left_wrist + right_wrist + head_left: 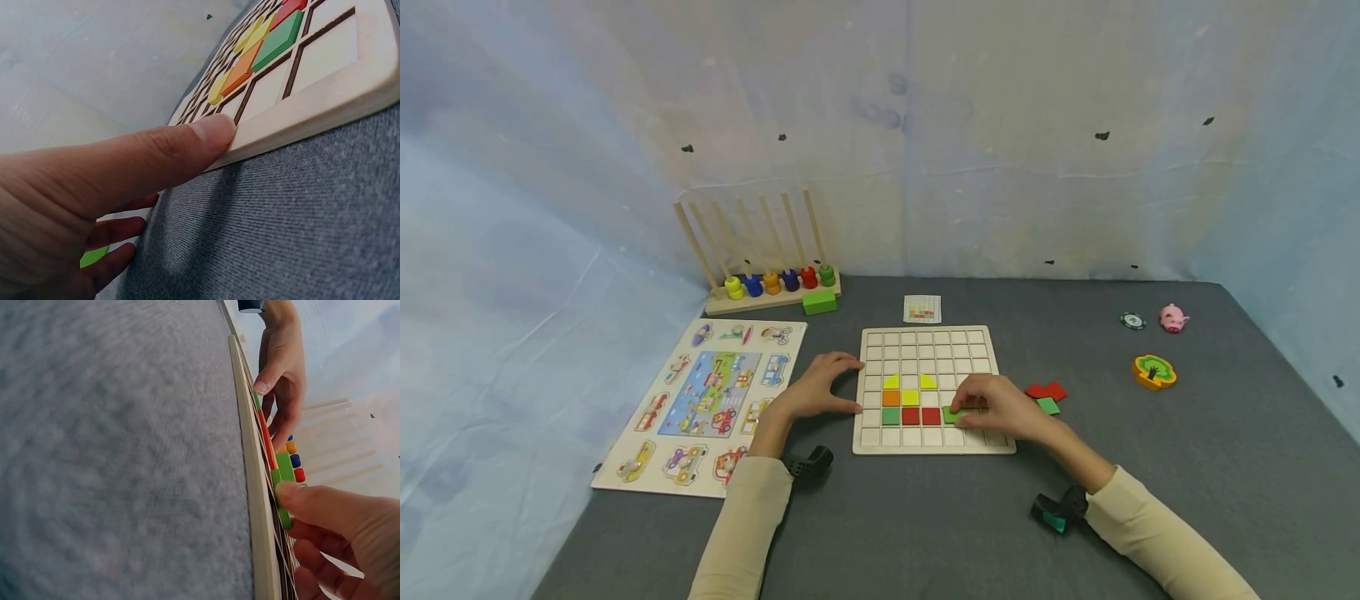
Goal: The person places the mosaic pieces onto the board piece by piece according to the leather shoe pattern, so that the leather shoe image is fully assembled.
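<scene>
A pale wooden grid board (pixel 925 447) lies on the dark table, with yellow, orange, red and green tiles in some of its squares. At its left edge is my left hand (pixel 815 388), the thumb straight along the rim; the left wrist view shows the thumb tip touching the board's side. My right hand (pixel 1000 407) pinches a light green square tile (pixel 952 414) between thumb and fingers, just right of two red tiles (pixel 921 416). In the right wrist view the thumb covers part of that green tile (pixel 285 519).
Red tiles (pixel 1046 391) and a green tile (pixel 1048 406) lie right of the board. A pattern card (pixel 922 309) is behind it. To the left are a vehicle puzzle (pixel 655 483), a peg stacker (pixel 760 302) and a green block (pixel 819 302). A pig figure (pixel 1172 318), chip (pixel 1132 321) and tree piece (pixel 1153 372) sit right.
</scene>
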Demonstrator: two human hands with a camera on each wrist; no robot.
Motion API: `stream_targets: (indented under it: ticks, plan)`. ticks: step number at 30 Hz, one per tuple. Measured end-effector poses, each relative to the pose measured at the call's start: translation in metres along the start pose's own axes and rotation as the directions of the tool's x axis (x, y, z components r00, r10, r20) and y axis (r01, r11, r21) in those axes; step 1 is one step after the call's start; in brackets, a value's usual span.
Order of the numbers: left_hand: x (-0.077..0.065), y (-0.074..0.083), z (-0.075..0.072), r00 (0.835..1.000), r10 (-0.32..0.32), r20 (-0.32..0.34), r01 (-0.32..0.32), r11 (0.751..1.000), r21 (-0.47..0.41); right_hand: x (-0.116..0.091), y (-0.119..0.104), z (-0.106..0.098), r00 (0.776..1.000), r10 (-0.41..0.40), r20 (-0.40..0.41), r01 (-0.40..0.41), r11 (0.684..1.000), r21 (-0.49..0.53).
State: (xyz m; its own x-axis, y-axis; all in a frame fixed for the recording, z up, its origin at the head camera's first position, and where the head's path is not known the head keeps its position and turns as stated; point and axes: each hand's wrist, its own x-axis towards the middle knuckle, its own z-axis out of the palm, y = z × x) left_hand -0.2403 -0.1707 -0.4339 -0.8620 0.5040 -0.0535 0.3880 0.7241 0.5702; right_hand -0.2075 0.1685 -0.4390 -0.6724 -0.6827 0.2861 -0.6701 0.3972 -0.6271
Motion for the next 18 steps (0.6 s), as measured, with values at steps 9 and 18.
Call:
stream_targets:
  ticks: [9, 18]
  plan:
    - [0.001, -0.002, 0.001, 1.0, 0.005, 0.0, -0.005, 1.0, 0.005, 0.0, 0.001, 0.001, 1.0, -0.031, 0.004, 0.031, 0.999, -0.043]
    - [0.001, -0.001, 0.0, 1.0, -0.003, 0.002, 0.003, 1.0, 0.001, -0.007, 0.003, -0.018, 0.997, -0.033, -0.074, 0.03, 0.998, -0.048]
